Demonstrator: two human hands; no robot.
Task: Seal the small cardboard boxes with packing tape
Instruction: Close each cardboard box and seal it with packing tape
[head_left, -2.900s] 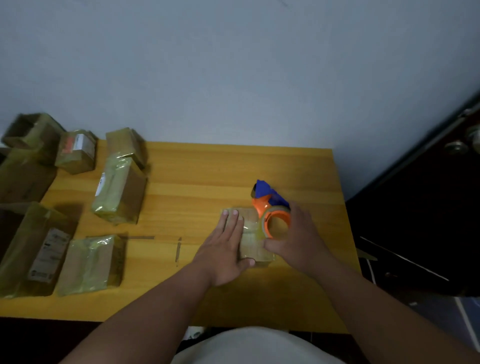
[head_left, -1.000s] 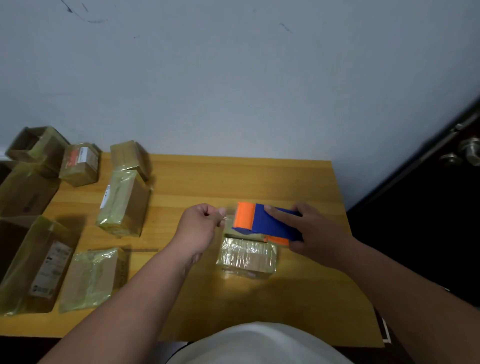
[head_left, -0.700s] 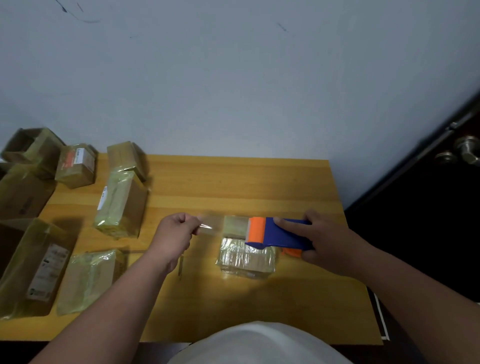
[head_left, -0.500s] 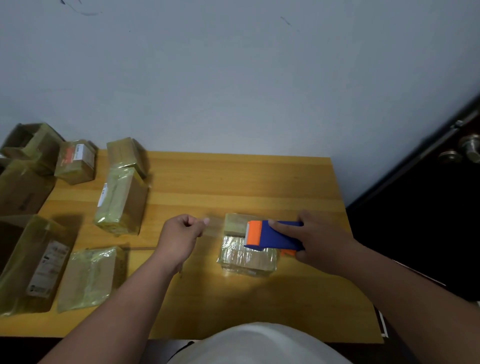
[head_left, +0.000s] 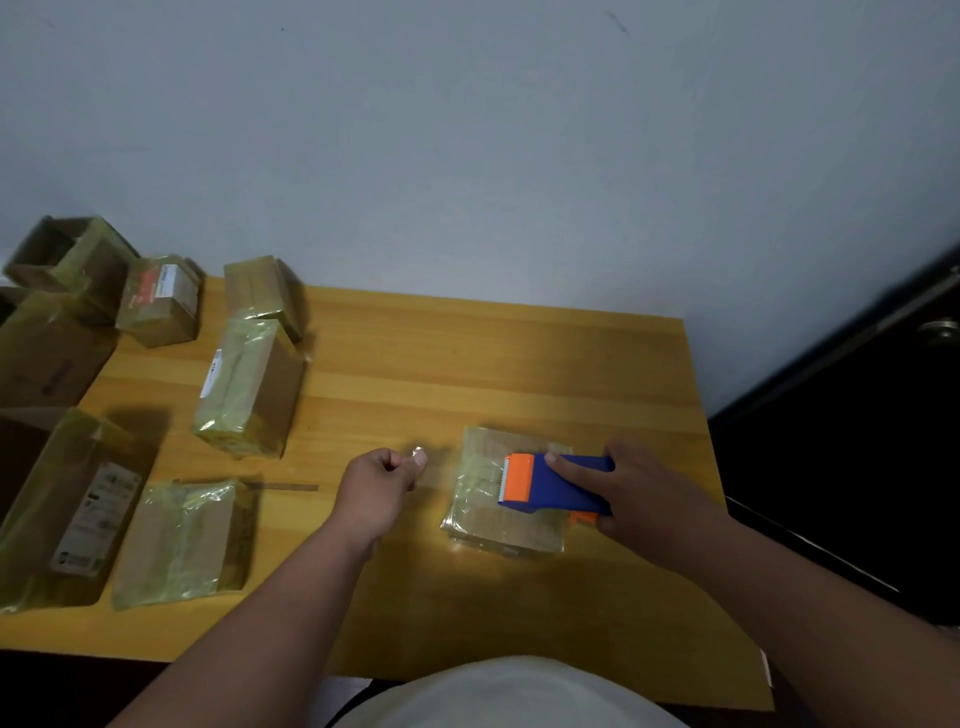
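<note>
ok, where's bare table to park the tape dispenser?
Bare wood lies behind the box being taped, up to the wall, and along the near edge of the table between the forearms. The left side is crowded with taped boxes.

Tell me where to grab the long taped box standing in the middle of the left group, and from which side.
Grip the long taped box across its two long sides, coming from above. Its narrow width suits a hand's span. The right side faces bare table; the small box sits close behind its far end, so avoid gripping end to end.
</note>
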